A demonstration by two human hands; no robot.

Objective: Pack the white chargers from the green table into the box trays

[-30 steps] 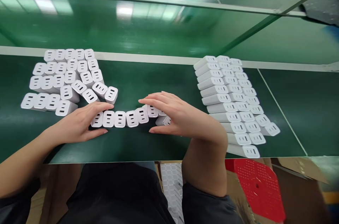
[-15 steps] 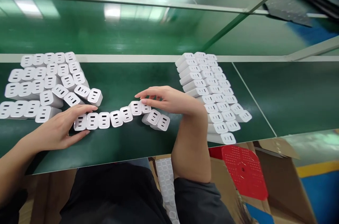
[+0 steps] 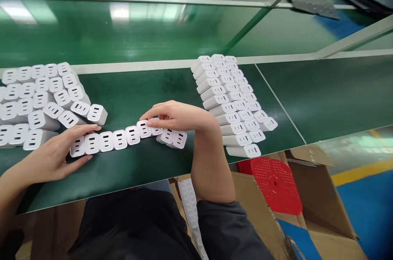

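A slightly curved row of several white USB chargers (image 3: 106, 141) stands on the green bench, slotted faces up. My left hand (image 3: 58, 153) is around the row's left end, thumb on the near side and fingers on the far side of the end charger. At the other end, my right hand (image 3: 178, 116) has its thumb on a charger and its fingers behind it, partly hiding that charger. Two tilted chargers (image 3: 178, 140) sit just beyond the row's right end, close below my right hand.
A loose group of white chargers (image 3: 39, 99) fills the bench's left side. A tighter block of chargers (image 3: 236, 96) stands right of my right forearm. Along the back runs a pale ledge (image 3: 129, 66). Below the front edge are an open cardboard box (image 3: 319, 194) and a red plastic piece (image 3: 276, 186).
The view has shifted, so the bench things appear farther left. Gaps in the row have narrowed, and its right end now sits closer to the two tilted chargers. Both hands stay at the row's ends.
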